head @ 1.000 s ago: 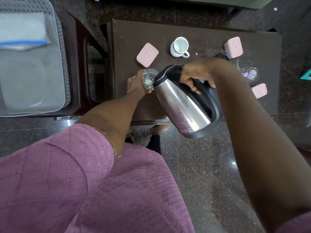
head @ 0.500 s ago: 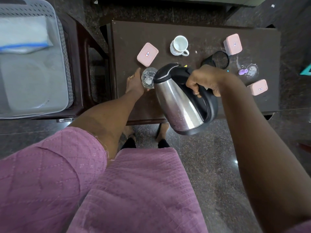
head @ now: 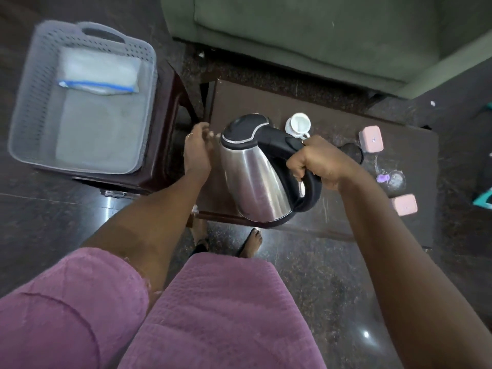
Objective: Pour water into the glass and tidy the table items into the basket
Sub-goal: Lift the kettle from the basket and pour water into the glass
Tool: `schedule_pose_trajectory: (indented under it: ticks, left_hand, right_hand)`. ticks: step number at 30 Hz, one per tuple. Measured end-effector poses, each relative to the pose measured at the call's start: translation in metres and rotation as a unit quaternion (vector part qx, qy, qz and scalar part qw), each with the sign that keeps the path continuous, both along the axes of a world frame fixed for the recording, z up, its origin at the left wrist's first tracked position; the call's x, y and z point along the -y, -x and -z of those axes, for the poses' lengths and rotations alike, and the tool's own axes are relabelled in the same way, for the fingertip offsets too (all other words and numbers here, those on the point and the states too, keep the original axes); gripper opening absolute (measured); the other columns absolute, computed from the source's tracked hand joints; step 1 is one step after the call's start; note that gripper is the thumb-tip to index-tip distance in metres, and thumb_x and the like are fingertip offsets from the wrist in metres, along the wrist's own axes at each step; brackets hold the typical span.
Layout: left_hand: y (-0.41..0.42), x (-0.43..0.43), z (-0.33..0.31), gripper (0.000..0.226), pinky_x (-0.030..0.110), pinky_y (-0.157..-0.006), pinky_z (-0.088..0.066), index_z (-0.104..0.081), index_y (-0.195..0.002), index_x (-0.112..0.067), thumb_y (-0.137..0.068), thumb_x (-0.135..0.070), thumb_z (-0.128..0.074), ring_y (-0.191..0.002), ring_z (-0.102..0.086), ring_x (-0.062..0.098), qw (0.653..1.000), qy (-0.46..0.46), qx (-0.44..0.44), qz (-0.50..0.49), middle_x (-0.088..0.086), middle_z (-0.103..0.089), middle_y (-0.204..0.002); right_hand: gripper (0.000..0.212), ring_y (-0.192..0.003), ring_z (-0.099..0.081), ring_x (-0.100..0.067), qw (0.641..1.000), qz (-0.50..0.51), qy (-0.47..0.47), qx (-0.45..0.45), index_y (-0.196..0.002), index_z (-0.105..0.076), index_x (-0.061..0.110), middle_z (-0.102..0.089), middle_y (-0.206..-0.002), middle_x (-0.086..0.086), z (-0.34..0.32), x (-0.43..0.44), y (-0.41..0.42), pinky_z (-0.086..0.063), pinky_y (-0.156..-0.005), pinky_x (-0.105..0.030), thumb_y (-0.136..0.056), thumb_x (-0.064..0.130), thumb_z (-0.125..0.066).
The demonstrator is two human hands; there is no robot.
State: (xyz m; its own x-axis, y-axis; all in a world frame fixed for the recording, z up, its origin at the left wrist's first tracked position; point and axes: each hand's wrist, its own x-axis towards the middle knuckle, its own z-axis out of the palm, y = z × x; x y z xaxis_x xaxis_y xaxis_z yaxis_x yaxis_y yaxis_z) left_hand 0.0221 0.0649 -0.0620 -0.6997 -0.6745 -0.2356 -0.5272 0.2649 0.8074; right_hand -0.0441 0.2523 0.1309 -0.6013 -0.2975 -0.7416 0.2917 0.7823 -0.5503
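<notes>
The table [head: 332, 214] is set at the centre of the view, with the basket [head: 29, 123] at its 9 o'clock on a separate stand [head: 162, 166], and a sofa [head: 319, 35] at 12 o'clock. In the basket a flat packet [head: 98, 70] is laid at its 12 o'clock end. The kettle [head: 255, 179] is held above the table's 9 o'clock part. A cup [head: 298, 126] is placed at the kettle's 1 o'clock, two small boxes [head: 371, 141] [head: 404, 205] at 3 o'clock

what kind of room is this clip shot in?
Likely a home living room: a green upholstered sofa behind a low dark wooden table, polished dark granite floor, and a white ceramic cup on the table.
</notes>
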Motion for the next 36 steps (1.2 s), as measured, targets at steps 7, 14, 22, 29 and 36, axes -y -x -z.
schedule_pose_trajectory:
  ticks: [7, 14, 22, 29, 36]
  left_hand:
    - [-0.054, 0.098, -0.029, 0.018, 0.039, -0.083, -0.038, -0.058, -0.098, -0.003, -0.089, -0.01, -0.045, -0.098, -0.055, 0.035, 0.961, 0.111, -0.029, -0.252, 0.021, -0.064, -0.098]
    - [-0.124, 0.171, -0.019, 0.034, 0.032, -0.096, -0.039, -0.051, -0.125, -0.01, -0.092, -0.008, -0.045, -0.118, -0.052, 0.026, 0.916, 0.062, 0.035, -0.396, 0.013, -0.057, -0.126]
    - [-0.154, 0.204, -0.002, 0.05, 0.016, -0.088, -0.032, -0.043, -0.134, -0.015, -0.086, 0.0, -0.046, -0.121, -0.048, 0.02, 0.88, 0.037, 0.035, -0.472, 0.009, -0.054, -0.129]
    - [-0.162, 0.218, 0.013, 0.051, 0.021, -0.091, -0.039, -0.046, -0.131, -0.011, -0.082, 0.006, -0.043, -0.113, -0.054, 0.021, 0.889, 0.049, 0.041, -0.453, 0.011, -0.058, -0.123]
    - [-0.152, 0.211, 0.011, 0.053, 0.02, -0.086, -0.034, -0.045, -0.134, -0.017, -0.085, 0.004, -0.04, -0.113, -0.053, 0.015, 0.892, 0.032, 0.035, -0.449, 0.006, -0.057, -0.128]
  right_hand:
    - [0.023, -0.054, -0.032, -0.025, 0.988, -0.078, 0.103, -0.09, -0.049, -0.041, 0.001, -0.037, -0.055, -0.013, -0.019, 0.083, -0.004, -0.023, -0.048, -0.041, -0.03, 0.007, -0.051]
    - [0.025, -0.052, -0.033, -0.022, 0.964, -0.051, 0.241, -0.1, -0.044, -0.038, 0.015, -0.037, -0.05, -0.008, 0.001, 0.192, -0.028, -0.021, -0.047, -0.038, -0.023, 0.016, -0.052]
    - [0.024, -0.05, -0.027, -0.018, 0.956, -0.061, 0.279, -0.065, -0.041, -0.035, 0.019, -0.032, -0.043, 0.002, 0.057, 0.283, -0.055, -0.02, -0.05, -0.033, -0.036, 0.003, -0.052]
    - [0.025, -0.059, -0.03, -0.021, 0.971, -0.058, 0.228, -0.046, -0.051, -0.036, 0.018, -0.032, -0.054, -0.002, 0.103, 0.316, -0.073, -0.024, -0.053, -0.036, -0.039, 0.004, -0.052]
    - [0.021, -0.047, -0.033, -0.016, 0.975, -0.063, 0.212, -0.031, -0.047, -0.042, 0.021, -0.038, -0.049, 0.003, 0.124, 0.323, -0.08, -0.028, -0.047, -0.025, -0.042, 0.005, -0.055]
